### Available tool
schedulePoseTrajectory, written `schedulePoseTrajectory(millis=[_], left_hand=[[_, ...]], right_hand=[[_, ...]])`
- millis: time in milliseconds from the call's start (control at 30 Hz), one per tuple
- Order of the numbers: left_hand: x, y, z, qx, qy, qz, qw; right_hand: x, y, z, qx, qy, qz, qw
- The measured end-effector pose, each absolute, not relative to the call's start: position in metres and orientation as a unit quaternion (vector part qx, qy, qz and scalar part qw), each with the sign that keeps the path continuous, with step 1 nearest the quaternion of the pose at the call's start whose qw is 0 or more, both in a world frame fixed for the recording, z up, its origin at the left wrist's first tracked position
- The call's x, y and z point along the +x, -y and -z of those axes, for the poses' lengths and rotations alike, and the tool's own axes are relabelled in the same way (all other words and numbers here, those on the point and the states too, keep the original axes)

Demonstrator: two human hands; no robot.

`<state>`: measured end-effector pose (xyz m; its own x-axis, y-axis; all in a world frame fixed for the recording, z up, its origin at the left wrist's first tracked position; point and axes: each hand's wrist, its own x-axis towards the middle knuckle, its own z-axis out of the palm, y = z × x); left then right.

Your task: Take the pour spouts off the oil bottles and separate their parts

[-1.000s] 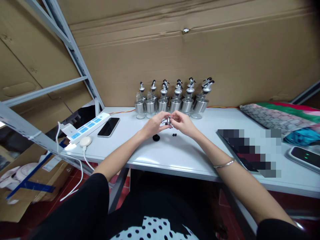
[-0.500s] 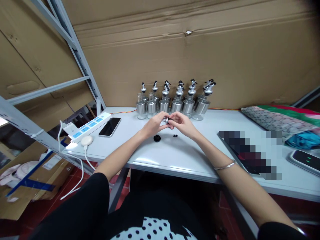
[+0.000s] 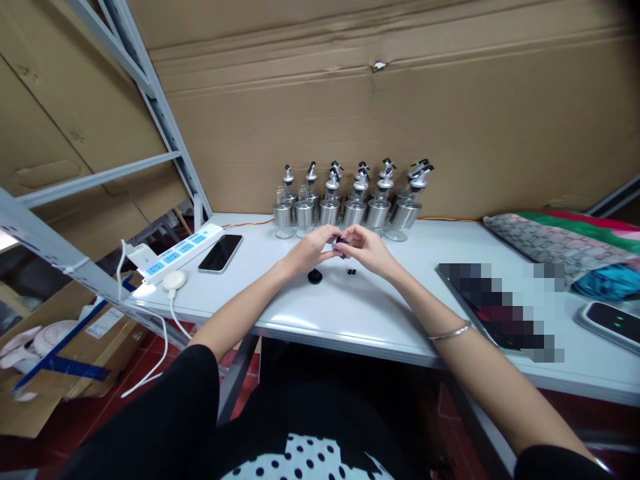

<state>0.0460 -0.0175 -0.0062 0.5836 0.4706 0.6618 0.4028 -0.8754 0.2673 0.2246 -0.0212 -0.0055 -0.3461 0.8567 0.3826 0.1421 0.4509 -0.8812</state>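
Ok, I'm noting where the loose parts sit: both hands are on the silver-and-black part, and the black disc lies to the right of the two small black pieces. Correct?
Not quite: the head view shows the black disc lying to the left of the two small black pieces. The left hand and right hand are indeed on the silver-and-black part.

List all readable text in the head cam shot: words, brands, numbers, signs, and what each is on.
No text is readable.
White label on the cardboard box: too blurred.
Power strip: blue panels, any print too small.
Device at far right: green marks, too blurred to identify.
Pixelated patch on the table: nothing legible.
Bottles and the silver-and-black part in the hands: no text made out.
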Motion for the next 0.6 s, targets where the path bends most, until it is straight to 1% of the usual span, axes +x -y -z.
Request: schedulePoseTrajectory(millis=[200,300,467,600], left_hand=[[0.044,0.018,0.006,0.888,-0.264,-0.375,0.047],[0.043,0.017,0.003,0.885,-0.276,-0.372,0.054],[0.040,0.012,-0.001,0.876,-0.283,-0.375,0.109],[0.035,0.008,-0.005,0.865,-0.296,-0.374,0.159]], right_hand=[[0.225,0.019,0.006,-0.329,0.725,-0.409,0.446],[0.225,0.020,0.005,-0.326,0.732,-0.398,0.447],[0.223,0.022,0.003,-0.352,0.758,-0.324,0.443],[0.221,0.023,0.004,-0.353,0.773,-0.295,0.437]])
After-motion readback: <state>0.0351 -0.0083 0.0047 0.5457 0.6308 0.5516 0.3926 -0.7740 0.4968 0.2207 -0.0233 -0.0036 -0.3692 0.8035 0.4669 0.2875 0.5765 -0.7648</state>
